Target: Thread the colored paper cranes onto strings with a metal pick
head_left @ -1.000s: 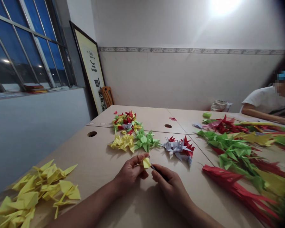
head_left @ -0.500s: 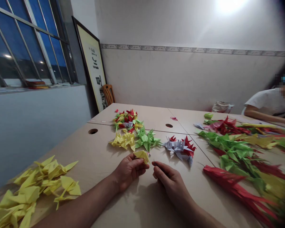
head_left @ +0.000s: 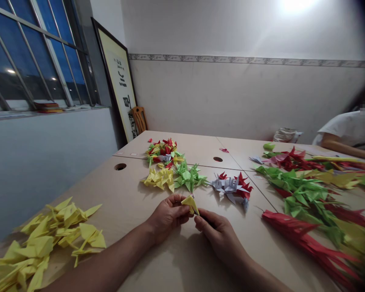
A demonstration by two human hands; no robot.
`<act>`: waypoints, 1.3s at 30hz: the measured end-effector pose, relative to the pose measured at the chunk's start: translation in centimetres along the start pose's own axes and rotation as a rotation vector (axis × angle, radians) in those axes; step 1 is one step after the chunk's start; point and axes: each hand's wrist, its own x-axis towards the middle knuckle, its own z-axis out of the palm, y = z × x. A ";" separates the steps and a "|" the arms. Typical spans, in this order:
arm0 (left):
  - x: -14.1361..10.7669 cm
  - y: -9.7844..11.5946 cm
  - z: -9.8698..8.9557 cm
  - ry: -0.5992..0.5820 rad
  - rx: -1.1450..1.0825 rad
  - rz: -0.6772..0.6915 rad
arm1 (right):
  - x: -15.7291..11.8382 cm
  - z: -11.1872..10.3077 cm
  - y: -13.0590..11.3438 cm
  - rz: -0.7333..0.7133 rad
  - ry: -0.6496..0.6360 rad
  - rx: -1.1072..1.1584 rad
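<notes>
A folded yellow paper crane (head_left: 189, 202) is pinched between the thumb and fingers of my left hand (head_left: 174, 211), above the table. My right hand (head_left: 212, 226) has closed its thumb and forefinger on a thin dark needle, mostly hidden by the fingers, whose end meets the crane's lower right edge. Just beyond my hands lie yellow cranes (head_left: 158, 179), green cranes (head_left: 189, 177), and a cluster of white cranes (head_left: 227, 186) with red ones. A loose heap of yellow cranes (head_left: 38, 243) spreads beside my left forearm.
Strings of red cranes (head_left: 301, 235) and green cranes (head_left: 295, 184) cover the table's right side. A mixed-colour pile (head_left: 165, 151) lies farther back. The table (head_left: 134, 202) has round cable holes. At the far right, a person in a white shirt (head_left: 342, 125) leans on the table.
My hands have come together; the yellow crane in my left hand has tilted and shifted slightly right. The needle end in my right hand, apart from the crane before, now meets it.
</notes>
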 end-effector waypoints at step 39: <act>5.9 10.5 -6.7 0.673 1.080 0.577 | -0.2 0.6 0.4 -0.016 -0.021 -0.117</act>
